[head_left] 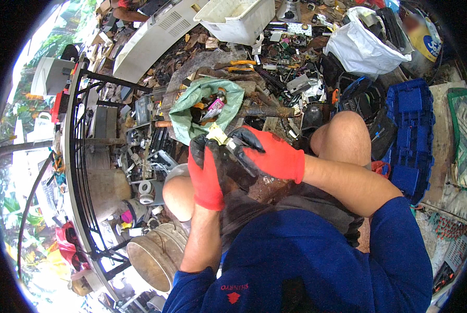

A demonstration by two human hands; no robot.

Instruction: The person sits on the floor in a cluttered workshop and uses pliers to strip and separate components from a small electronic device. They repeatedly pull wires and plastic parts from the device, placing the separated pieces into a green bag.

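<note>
My left hand (206,175), in a red glove with black fingers, is closed at the near rim of a green woven sack (179,119). Between its fingertips and those of my right hand (272,154) is a small crumpled pale yellow piece (218,134). The right hand, gloved alike, is closed too, with a small grey metallic piece (234,144) showing at its fingers; I cannot tell whether the two pieces are joined. Inside the open sack lie a pink item (214,108) and other small scraps. Both hands are above my lap, almost touching.
Orange-handled pliers (242,63) lie beyond the sack among scattered electronic scrap. A white tub (257,28) and a full white sack (356,49) stand farther back. On the right is a blue plastic case (408,141); on the left, a bucket (152,255) and black metal rack (80,172).
</note>
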